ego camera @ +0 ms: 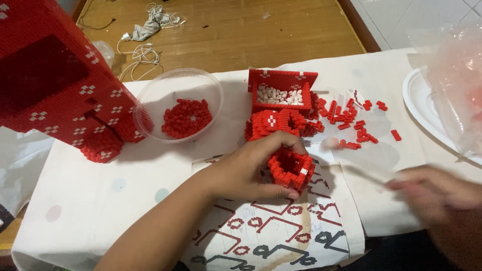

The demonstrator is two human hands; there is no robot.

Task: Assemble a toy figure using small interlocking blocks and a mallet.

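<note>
Left hand point(246, 173) grip wraps the red brick piece point(292, 170).

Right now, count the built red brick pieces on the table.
4: the big block far left, the open box top centre, a lump below it, and a hollow piece in the left hand. Others may be hidden.

A white plate point(419, 108) under crinkled plastic point(459, 75), perhaps a bag.

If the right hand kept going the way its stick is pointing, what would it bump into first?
Probably the loose red bricks by the tip of the thin tool that the blurred right hand holds. It points up-left. Beyond them sits the red block pile. Height above the cloth is hard to judge.
</note>
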